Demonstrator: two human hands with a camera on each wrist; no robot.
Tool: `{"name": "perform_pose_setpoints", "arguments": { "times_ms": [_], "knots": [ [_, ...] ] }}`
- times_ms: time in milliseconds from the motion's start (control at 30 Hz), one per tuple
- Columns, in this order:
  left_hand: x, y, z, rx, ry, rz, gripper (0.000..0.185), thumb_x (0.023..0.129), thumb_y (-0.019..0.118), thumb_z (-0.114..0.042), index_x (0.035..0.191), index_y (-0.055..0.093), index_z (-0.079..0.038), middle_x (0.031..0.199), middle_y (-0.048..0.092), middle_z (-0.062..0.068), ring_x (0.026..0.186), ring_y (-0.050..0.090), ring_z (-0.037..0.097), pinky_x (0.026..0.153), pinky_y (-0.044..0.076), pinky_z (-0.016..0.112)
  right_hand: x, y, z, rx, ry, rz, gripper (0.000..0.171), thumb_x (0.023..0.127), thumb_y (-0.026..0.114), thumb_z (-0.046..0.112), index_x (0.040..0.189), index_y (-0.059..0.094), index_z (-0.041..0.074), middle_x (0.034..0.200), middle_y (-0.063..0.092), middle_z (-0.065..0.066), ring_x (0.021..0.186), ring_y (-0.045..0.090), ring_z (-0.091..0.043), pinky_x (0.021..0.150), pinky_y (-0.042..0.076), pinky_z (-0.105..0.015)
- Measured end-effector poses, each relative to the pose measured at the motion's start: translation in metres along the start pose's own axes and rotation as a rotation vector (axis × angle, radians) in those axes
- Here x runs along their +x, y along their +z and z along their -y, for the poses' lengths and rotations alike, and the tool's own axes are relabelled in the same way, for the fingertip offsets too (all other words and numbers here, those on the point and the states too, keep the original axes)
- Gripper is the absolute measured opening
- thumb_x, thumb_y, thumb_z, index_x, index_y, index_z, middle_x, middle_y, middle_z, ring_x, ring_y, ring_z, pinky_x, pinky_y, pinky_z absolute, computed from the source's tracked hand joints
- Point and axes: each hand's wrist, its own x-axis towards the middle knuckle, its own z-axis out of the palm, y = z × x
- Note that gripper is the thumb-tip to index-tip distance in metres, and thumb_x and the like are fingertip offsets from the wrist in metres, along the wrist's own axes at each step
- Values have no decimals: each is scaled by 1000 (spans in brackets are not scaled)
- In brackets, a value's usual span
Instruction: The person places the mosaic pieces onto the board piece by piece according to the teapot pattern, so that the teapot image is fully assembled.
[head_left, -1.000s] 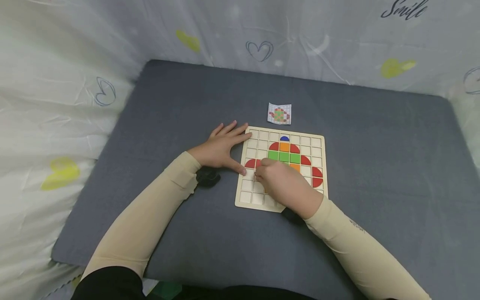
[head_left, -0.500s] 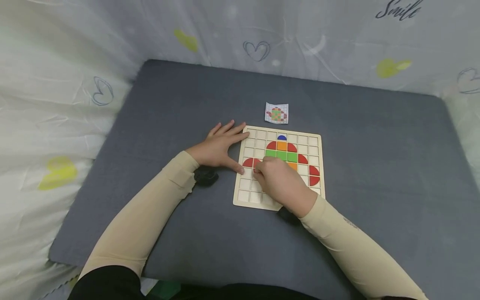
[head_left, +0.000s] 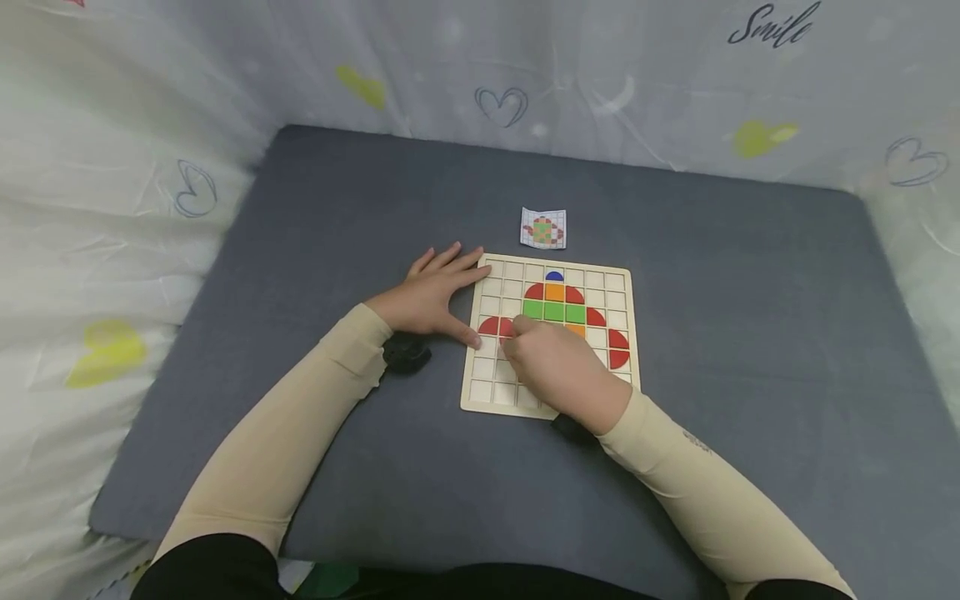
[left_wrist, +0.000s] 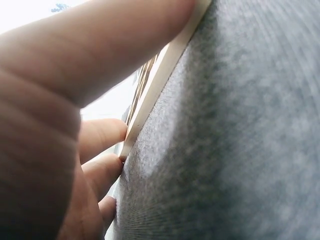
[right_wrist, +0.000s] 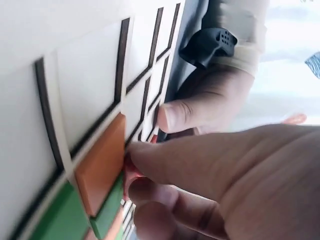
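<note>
A square wooden grid board [head_left: 482, 391] lies on the table, with red, orange, green and blue pieces set in its cells. My left hand [head_left: 426, 302] is spread at the board's left side, thumb and fingertips touching its edge. Over the board's lower middle, my right hand [head_left: 564, 367] bends its thumb and fingers together. In the right wrist view they pinch a small red piece [right_wrist: 129, 176], mostly covered by the fingertips, beside an orange square tile [right_wrist: 102, 162] and a green tile [right_wrist: 57, 215]. The right hand hides several cells in the head view.
A small printed card [head_left: 543, 229] with a coloured teapot-like pattern lies just beyond the board. The grey-covered table [head_left: 735, 333] extends around both, backed by a pale printed curtain [head_left: 570, 75]. A black wrist device [head_left: 407, 354] sits beneath the left wrist.
The whole head view has shifted slightly. The left hand stays at the board's edge; the right hand stays over nearly the same cells, its fingertips edging slightly left.
</note>
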Motion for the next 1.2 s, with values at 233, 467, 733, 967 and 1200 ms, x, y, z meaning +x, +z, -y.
{"name": "perform_pose_setpoints", "arguments": {
  "times_ms": [233,467,733,967,1200],
  "knots": [
    [5,0,1,2,17,3,120,61,73,-79,157,21,-28,164,1,-10,150,-12,18,118,-11,47,-6,-3,-5,-78,-83,-11,11,85,68,8,89,76,14,78,49,0,63,48,-14,55,50,-29],
    [3,-1,-1,6,-1,14,119,62,73,-78,157,21,-28,164,1,-9,150,-11,19,118,-11,48,-7,-6,-6,-170,-77,24,19,83,70,11,98,78,18,74,51,0,58,47,-16,49,45,-30],
    [1,2,2,10,6,3,118,64,72,-78,158,20,-28,164,0,-9,150,-11,19,118,-10,49,-4,-8,-13,-89,-60,79,25,84,71,13,108,77,19,76,56,1,58,51,-14,48,45,-27],
    [12,9,0,-21,36,4,118,64,72,-78,158,20,-28,164,0,-9,150,-13,18,118,-11,48,-13,-17,-38,75,82,151,19,93,62,19,106,77,19,77,54,5,62,47,-10,51,42,-25],
    [4,2,2,0,28,1,118,64,73,-76,158,20,-27,165,0,-8,150,-11,20,118,-11,48,-14,-34,-54,108,156,110,21,94,61,19,108,75,14,86,61,3,71,51,-14,63,47,-29]
  ]
}}
